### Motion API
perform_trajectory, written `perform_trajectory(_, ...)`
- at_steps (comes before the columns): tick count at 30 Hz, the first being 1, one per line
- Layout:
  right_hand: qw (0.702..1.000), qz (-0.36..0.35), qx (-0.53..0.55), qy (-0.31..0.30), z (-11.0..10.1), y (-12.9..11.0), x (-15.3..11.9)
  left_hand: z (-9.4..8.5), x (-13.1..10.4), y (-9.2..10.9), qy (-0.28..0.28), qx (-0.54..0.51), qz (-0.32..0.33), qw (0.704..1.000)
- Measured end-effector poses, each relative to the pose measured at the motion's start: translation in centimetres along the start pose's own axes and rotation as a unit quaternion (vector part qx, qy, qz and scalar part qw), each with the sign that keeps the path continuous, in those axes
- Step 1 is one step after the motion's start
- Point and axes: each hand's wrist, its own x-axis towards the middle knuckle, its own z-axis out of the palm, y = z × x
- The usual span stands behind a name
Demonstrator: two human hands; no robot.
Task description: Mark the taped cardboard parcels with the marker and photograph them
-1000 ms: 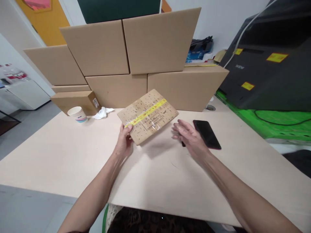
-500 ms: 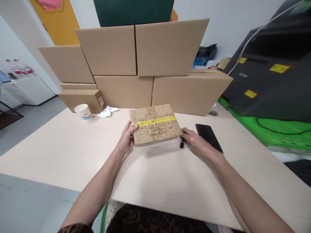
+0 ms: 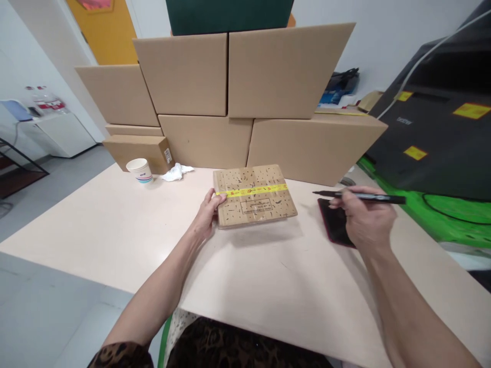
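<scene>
A flat cardboard box [image 3: 255,204] with a yellow tape strip and small dark marks is gripped at its left edge by my left hand [image 3: 207,212]. Its near edge seems raised a little off the table, with a shadow below. My right hand [image 3: 368,220] is closed around a black marker pen [image 3: 378,197], held level with its thin tip pointing left toward the box. Beneath that hand lies a dark phone [image 3: 335,225] with a red edge, partly hidden by the hand.
Stacked cardboard boxes [image 3: 284,71] stand along the back of the table [image 3: 95,225]. A paper cup [image 3: 140,171] and a crumpled tissue [image 3: 176,172] sit at the back left. A large dark machine [image 3: 441,112] stands at the right beside a green surface [image 3: 452,217].
My right hand has left the box's right corner and moved right, lifting the black marker off the table. My left hand still holds the box. The view has shifted slightly.
</scene>
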Motion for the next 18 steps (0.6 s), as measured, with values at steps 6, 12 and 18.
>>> perform_trajectory(6,0.964,0.142,0.212,-0.075,1.9,-2.0,-1.9,-0.1,0.1,-0.1,0.019,0.024,-0.012,0.999)
perform_trajectory(12,0.936,0.206,0.255,-0.126,3.9,-3.6,-3.9,-0.1,0.1,-0.1,0.028,0.033,-0.020,0.999)
perform_trajectory(18,0.926,0.197,0.253,-0.198,5.8,-4.7,-4.8,0.1,0.0,-0.1,0.034,0.034,-0.019,0.999)
